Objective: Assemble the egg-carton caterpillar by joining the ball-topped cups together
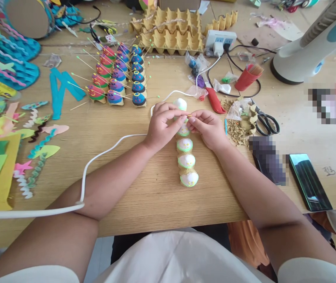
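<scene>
A row of white-topped egg-carton cups (184,145) with green rims and small yellow marks runs toward me on the wooden table. Over its far part, my left hand (164,124) and my right hand (205,126) meet fingertip to fingertip. Between them is a thin orange-yellow strand (189,115), pinched by both. The hands partly cover the second cup; the farthest white cup (180,103) shows just behind them.
Painted cups with pins (116,85) stand at the back left, near blue strips (58,92). Egg cartons (172,31) lie behind. A white cable (97,151) crosses my left arm. Scissors (266,122), a red cup (246,78) and a phone (309,181) are on the right.
</scene>
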Motion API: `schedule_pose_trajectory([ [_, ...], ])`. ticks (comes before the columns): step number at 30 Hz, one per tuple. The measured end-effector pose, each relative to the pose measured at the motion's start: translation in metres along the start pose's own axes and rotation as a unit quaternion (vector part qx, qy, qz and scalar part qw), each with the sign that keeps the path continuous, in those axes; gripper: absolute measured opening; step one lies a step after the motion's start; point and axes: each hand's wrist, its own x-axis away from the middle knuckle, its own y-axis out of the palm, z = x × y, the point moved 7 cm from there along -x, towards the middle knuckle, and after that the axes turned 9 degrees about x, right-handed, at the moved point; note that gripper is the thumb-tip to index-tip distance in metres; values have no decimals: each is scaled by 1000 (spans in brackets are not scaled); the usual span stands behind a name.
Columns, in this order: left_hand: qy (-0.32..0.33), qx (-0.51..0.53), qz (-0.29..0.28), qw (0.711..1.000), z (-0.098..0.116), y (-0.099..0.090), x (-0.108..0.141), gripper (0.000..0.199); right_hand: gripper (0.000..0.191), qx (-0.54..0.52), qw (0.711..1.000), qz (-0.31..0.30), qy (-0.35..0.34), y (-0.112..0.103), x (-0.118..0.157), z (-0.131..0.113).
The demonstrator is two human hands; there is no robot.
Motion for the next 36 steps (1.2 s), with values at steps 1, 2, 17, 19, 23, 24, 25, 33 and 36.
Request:
schedule_pose_trajectory([
  [1,-5,-4,0,1000,-1,0,0,24,59,0,1000,0,0,0,0,0],
  [2,-8,-6,0,1000,-1,0,0,23,59,-1,1000,-1,-1,0,0,0],
  [17,-4,9,32,999,-6,-3,1,34,59,5,1000,10,-8,-3,0,-1],
  [19,-1,7,29,1000,-6,-2,1,34,59,10,1000,10,-12,-3,1,-2],
  [23,-7,-3,19,1000,-6,-1,1,31,58,33,999,7,-14,-2,1,-4],
  [24,-8,-4,19,1000,-6,-1,1,29,59,39,999,4,-15,-2,2,-4],
  [25,-10,-4,19,1000,-6,-1,0,28,59,43,999,2,-16,-1,2,-5],
  [33,-32,20,18,999,-9,0,0,21,59,47,999,-5,-15,0,2,-6],
  [36,-34,23,19,999,-10,0,0,18,59,46,999,-2,-14,0,2,-6],
])
